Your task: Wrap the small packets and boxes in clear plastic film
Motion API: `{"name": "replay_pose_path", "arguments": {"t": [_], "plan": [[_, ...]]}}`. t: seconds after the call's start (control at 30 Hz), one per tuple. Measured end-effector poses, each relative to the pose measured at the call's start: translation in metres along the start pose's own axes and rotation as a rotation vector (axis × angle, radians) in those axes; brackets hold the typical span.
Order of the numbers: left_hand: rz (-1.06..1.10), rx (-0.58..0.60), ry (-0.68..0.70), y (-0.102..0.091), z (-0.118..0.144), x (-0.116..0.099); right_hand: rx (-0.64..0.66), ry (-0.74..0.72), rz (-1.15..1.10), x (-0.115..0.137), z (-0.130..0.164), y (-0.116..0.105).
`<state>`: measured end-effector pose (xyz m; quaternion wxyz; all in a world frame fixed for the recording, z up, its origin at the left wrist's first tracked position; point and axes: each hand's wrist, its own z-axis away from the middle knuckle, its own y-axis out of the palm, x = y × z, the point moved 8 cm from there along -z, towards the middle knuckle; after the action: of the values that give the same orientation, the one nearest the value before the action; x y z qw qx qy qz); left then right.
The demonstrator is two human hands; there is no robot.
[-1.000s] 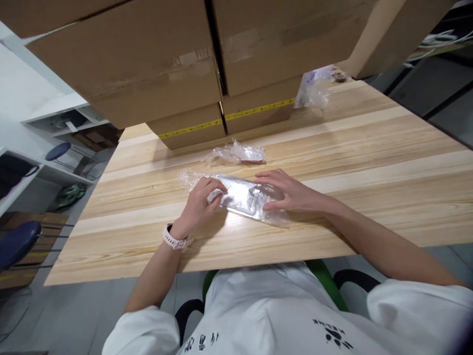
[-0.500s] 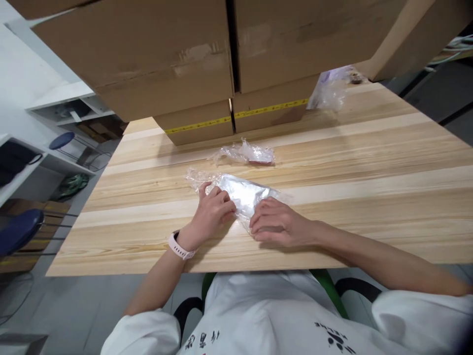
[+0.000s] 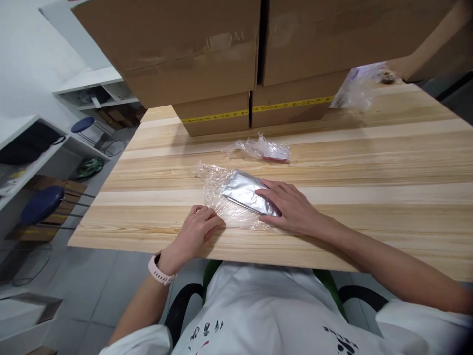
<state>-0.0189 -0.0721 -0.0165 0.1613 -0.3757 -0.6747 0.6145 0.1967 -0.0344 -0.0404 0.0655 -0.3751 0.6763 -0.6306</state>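
A flat silver foil pouch (image 3: 247,189) lies tilted on a spread sheet of clear plastic wrap (image 3: 218,197) on the wooden table. My right hand (image 3: 291,206) grips the pouch's right end, with the thumb on the near edge and the fingers across the top. At the wrap's near left corner, my left hand (image 3: 201,226) has its fingers closed on the plastic. A pink watch strap circles my left wrist. Farther back, a small wrapped packet (image 3: 276,152) with a red edge sits in crumpled clear plastic.
Stacked cardboard boxes (image 3: 218,111) with yellow tape stand along the table's back. More clear plastic (image 3: 354,93) lies at the back right. Blue stools (image 3: 42,204) and white shelves (image 3: 88,81) are on the left, beyond the table edge.
My left hand has moved left and nearer, drawing the wrap out flat. The right hand has shifted onto the pouch's right end. The view has turned slightly left.
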Motion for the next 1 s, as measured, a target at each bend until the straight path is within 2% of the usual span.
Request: {"name": "replay_pose_path", "arguments": {"t": [0.17,0.27,0.4,0.47,0.53,0.57,0.63,0.7,0.77,0.87,0.93,1.0], "plan": [[-0.041,-0.070,-0.028,-0.008,0.010,0.002,0.029,0.067,-0.022,0.004,0.001,-0.010],[-0.013,-0.100,-0.024,-0.014,0.014,-0.002,0.079,0.132,-0.131,-0.002,0.002,-0.026],[-0.012,-0.132,-0.013,-0.026,0.022,-0.003,0.088,0.302,-0.437,-0.034,0.007,-0.050],[-0.039,-0.151,-0.022,-0.032,0.028,0.000,0.119,0.403,-0.654,-0.055,0.014,-0.047],[-0.067,-0.167,-0.041,-0.037,0.034,0.007,0.140,0.462,-0.768,-0.072,0.023,-0.038],[-0.085,-0.172,-0.055,-0.039,0.036,0.011,0.113,0.485,-0.744,-0.079,0.027,-0.036],[-0.136,-0.184,-0.089,-0.041,0.041,0.020,-0.057,0.519,-0.545,-0.089,0.033,-0.042],[-0.203,-0.227,-0.113,-0.045,0.044,0.026,-0.268,0.468,-0.303,-0.077,0.037,-0.055],[-0.234,-0.299,-0.129,-0.052,0.042,0.026,-0.352,0.302,-0.149,-0.044,0.035,-0.058],[-0.077,-0.344,-0.098,-0.056,0.028,0.008,-0.233,0.067,-0.008,0.008,0.031,-0.037],[0.123,-0.255,-0.043,-0.045,0.012,-0.016,-0.131,0.035,0.057,0.024,0.031,-0.019],[0.265,-0.105,0.004,-0.026,-0.005,-0.042,-0.074,0.050,0.020,0.028,0.031,-0.008]]}}
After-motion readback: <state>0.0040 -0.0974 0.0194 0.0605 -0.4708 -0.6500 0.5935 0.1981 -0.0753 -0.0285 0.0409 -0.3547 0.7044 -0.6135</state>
